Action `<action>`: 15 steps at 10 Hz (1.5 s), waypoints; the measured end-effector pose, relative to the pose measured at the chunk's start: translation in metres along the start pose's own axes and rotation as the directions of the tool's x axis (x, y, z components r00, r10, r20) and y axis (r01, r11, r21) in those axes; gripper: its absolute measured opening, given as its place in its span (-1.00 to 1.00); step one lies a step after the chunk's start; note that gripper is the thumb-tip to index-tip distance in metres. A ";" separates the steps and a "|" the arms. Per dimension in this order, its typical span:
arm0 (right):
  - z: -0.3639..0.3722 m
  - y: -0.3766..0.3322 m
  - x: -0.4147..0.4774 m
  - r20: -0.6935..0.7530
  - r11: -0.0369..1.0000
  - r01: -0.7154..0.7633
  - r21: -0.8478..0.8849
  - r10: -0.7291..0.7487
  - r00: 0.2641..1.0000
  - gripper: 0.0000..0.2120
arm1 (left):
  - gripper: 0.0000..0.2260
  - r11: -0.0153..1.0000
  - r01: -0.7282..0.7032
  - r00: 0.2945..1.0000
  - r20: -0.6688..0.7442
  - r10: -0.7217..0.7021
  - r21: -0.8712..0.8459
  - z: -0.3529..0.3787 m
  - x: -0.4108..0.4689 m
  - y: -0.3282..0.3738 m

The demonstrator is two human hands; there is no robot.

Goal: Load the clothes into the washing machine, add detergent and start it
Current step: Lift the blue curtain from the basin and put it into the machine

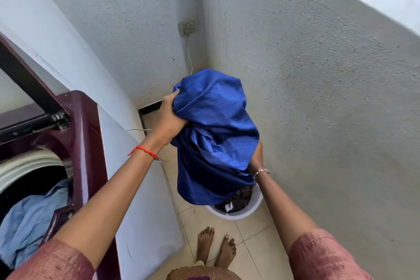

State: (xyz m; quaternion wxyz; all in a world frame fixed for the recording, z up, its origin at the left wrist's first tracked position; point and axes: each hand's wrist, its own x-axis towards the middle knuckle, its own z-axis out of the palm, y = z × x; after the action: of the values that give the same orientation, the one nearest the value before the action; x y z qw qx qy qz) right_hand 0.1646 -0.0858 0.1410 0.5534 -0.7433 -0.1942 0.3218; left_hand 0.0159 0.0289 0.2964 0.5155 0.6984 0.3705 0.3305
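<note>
A shiny blue garment (pixel 213 134) hangs bunched above a white laundry basket (pixel 238 212) on the floor. My left hand (pixel 169 118) grips the garment's upper left part. My right hand (pixel 256 159) holds its lower right side, mostly hidden behind the cloth. Dark clothes (pixel 237 200) lie inside the basket. At the left stands a maroon top-loading washing machine (pixel 88 143) with its lid (pixel 25 79) raised. A light blue garment (pixel 31 220) lies in its drum.
White walls close in a narrow corner. A wall socket (pixel 188 27) with a white cable sits above the corner. The floor is beige tile (pixel 256 245), with my bare feet (pixel 216 248) just in front of the basket.
</note>
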 end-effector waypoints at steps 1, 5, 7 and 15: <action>-0.021 -0.016 -0.005 -0.010 0.978 0.017 -0.208 -0.020 1.000 -0.80 | -0.76 0.997 0.001 0.999 -0.046 0.002 0.071 -0.010 -0.002 -0.014; -0.052 -0.113 -0.022 0.140 0.696 0.556 -0.455 -0.560 0.816 -0.51 | -0.74 0.970 0.172 0.949 -0.295 -0.116 0.174 -0.036 -0.030 -0.046; -0.037 -0.178 -0.054 0.203 0.583 0.700 -0.412 -0.690 0.694 -0.51 | -0.67 0.996 0.068 0.911 -0.410 -0.036 0.065 -0.073 -0.046 -0.010; 0.215 -0.436 -0.326 0.124 0.353 0.935 0.029 -0.930 0.347 -0.63 | -0.77 0.881 -0.440 0.528 -0.743 0.411 0.174 -0.447 -0.192 0.172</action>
State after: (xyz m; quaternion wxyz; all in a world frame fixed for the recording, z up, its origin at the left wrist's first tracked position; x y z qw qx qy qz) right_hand -0.1893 -0.0097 0.6013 0.6080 -0.4931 -0.6221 -0.0111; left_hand -0.4283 0.0431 0.5583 0.2268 0.5526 0.3645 0.7144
